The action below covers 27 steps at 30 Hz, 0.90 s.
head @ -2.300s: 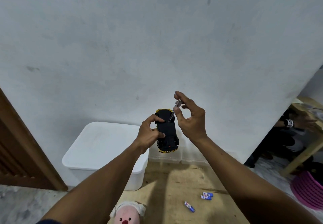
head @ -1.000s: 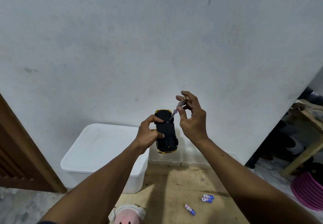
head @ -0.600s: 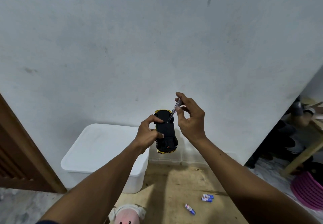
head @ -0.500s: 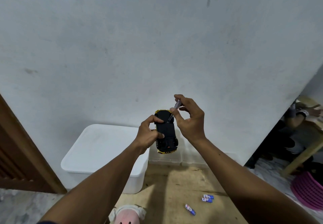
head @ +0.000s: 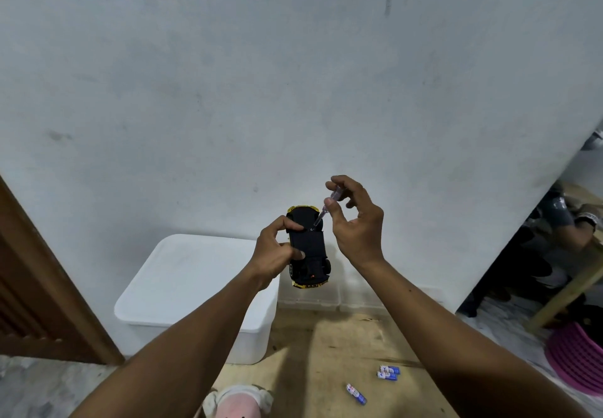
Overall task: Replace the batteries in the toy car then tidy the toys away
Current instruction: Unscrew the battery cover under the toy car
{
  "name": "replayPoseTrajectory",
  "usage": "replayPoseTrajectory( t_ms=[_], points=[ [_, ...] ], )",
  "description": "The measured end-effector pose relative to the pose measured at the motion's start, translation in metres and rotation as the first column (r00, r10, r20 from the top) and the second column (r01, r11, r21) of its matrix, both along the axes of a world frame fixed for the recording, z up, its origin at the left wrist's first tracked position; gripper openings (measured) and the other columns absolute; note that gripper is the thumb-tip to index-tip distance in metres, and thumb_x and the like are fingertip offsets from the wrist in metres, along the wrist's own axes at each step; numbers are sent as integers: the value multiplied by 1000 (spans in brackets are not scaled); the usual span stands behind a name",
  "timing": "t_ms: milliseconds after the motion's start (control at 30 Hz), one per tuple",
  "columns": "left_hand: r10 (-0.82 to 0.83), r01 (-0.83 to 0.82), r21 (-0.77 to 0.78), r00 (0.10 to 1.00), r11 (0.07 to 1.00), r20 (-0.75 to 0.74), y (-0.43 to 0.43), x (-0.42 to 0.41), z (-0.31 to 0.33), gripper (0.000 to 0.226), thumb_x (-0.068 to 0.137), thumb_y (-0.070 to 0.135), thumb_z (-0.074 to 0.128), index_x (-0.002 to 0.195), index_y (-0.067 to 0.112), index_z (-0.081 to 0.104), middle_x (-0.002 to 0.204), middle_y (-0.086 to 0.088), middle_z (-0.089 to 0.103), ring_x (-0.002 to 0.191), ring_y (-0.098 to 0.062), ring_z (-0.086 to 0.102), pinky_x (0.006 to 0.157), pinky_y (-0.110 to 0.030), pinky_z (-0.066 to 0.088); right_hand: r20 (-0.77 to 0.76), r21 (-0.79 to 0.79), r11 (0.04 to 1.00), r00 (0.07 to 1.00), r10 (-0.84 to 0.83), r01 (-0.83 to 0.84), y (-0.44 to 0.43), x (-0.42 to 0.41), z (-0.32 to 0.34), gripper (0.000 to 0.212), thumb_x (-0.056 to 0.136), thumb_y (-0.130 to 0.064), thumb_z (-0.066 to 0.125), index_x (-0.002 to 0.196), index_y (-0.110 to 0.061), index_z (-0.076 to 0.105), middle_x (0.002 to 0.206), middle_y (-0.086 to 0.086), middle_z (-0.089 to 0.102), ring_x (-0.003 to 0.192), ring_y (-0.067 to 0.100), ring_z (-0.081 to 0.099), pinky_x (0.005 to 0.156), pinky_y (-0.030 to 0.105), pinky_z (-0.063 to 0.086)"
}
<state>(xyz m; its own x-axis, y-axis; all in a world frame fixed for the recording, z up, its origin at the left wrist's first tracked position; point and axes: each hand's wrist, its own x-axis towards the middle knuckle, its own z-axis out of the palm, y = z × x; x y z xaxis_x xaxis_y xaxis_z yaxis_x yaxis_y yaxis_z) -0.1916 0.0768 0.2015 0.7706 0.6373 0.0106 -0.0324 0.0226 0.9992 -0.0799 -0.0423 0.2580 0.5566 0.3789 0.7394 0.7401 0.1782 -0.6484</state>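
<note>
My left hand (head: 272, 253) grips a yellow toy car (head: 310, 254), held upside down in front of me so its black underside faces me. My right hand (head: 357, 222) pinches a small clear-handled screwdriver (head: 326, 209) between thumb and fingers. Its tip rests on the car's underside near the battery cover. Three blue and white batteries lie on the wooden board below: a pair (head: 388, 372) side by side and a single one (head: 356, 394).
A closed white plastic storage box (head: 182, 290) stands against the wall at lower left. A pink plush toy (head: 236, 404) lies at the bottom edge. A wooden door frame (head: 49, 287) is at left. A person sits at right beside a pink basket (head: 580, 359).
My right fingers have shifted their pinch around the screwdriver handle, turning it. The car and my left hand have stayed in place. The person at right has moved.
</note>
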Motion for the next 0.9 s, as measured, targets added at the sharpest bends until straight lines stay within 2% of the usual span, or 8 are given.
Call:
replayPoseTrajectory(
  t_ms=[100,167,267,400,533,667,800,900],
  points=[
    [1,-1,-3,1000,1000,-3,0,-1,1,47,69,-25,62,105,7,60,104,-4,65,79,-31,66,68,-40,55,42,-3,1000,999,18,-18,0,1,-2,47,86,7,64,128,-15,61,103,-1,67,96,23,68,76,33,55],
    [2,-2,-3,1000,1000,3,0,-2,1,48,69,-25,61,105,7,60,105,-4,65,80,-31,66,69,-41,56,67,25,999,997,33,-34,0,2,-2,46,85,7,68,126,-13,64,112,5,61,93,22,67,75,36,58],
    [-2,2,4,1000,1000,7,-1,-3,2,47,69,-25,62,105,6,60,105,-2,65,81,-31,67,69,-41,57,75,34,999,997,33,-36,1,2,-1,43,84,0,75,123,-16,67,96,4,58,86,22,65,77,40,58],
    [-12,12,2,1000,1000,10,-3,-1,3,47,69,-25,62,105,5,59,106,-3,64,81,-32,67,68,-40,57,111,-11,1000,994,12,-11,2,0,-2,50,88,4,65,135,-13,59,93,-1,64,94,15,66,78,39,56],
    [-13,12,13,1000,1000,17,-2,1,2,48,68,-24,63,104,7,60,107,-4,65,84,-36,69,73,-51,59,131,11,1000,991,25,-27,1,-4,1,39,85,-2,73,121,-13,66,96,0,62,89,18,67,73,39,57],
    [-12,12,8,1000,1000,18,-2,1,2,47,69,-25,63,104,6,60,104,0,64,83,-34,68,72,-46,58,93,35,999,995,20,-23,3,-1,3,37,85,0,73,120,-12,67,91,3,60,83,19,65,74,28,57],
    [-14,14,3,1000,1000,13,-2,1,1,47,69,-25,63,105,5,60,103,-1,65,82,-33,67,70,-44,57,66,10,999,997,45,-46,3,0,2,41,90,6,61,128,-10,62,95,5,66,96,15,68,79,27,58],
    [-12,12,-1,1000,1000,10,-1,0,1,47,69,-24,63,105,6,60,104,-2,65,81,-33,67,69,-42,56,76,29,998,996,54,-57,1,-1,4,37,88,3,69,122,-10,65,101,4,66,94,16,69,81,31,59]
  ],
)
